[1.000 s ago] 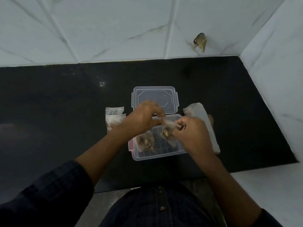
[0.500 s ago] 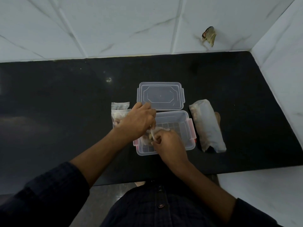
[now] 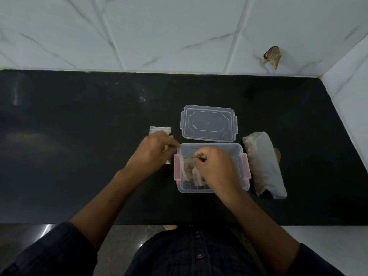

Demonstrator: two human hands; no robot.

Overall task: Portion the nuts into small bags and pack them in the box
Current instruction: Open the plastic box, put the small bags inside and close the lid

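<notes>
Reaching down into the clear plastic box [image 3: 241,176], the right hand [image 3: 216,168] has its fingers curled, and it seems to pinch the top of a small bag of nuts [image 3: 189,169] that stands inside the box at its left side; the exact grasp is hidden by the knuckles. The left hand [image 3: 152,152] is just beside the left wall of the box, its fingers bent toward the rim, but I cannot tell if it holds something or only touches the edge. Under and behind this hand lie more small bags [image 3: 160,130] on the black counter [image 3: 79,136]. The box has red clips on both short sides. Its transparent lid [image 3: 208,122] lies flat on the counter, just behind the box. To the right of the box is a big bag of nuts [image 3: 262,164], lying on its side, near the box but not touching it
</notes>
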